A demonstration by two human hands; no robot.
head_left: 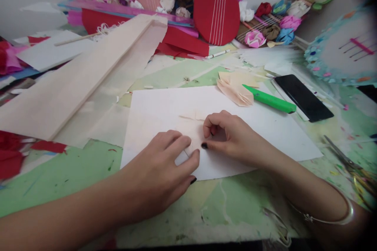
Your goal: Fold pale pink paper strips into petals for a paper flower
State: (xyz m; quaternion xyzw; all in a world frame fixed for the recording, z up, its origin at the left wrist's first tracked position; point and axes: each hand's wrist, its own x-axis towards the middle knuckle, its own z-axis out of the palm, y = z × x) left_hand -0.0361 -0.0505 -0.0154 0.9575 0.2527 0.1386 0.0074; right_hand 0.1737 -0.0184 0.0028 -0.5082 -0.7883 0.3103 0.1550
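A small cream paper piece (193, 116), pale and hard to make out, lies on a white sheet (153, 106) between my hands. My left hand (167, 164) rests over the sheet, its fingers bent but apart at the near left of the piece. The fingers of my right hand (225, 135) are curled, with thumb and index nearly meeting at the piece's right side; the exact grip is hard to see. Beyond my right hand, a folded bundle of cream paper petals (234, 88) touches a green utility knife (272, 100), both on the sheet.
To the right are a black phone (304, 97) and scissors (349, 160). A long cream paper sheet (79, 78) covers the left side. A red round paper instrument (216, 15) and several paper flowers (255, 39) stand along the back. Red scraps (48, 147) lie at left.
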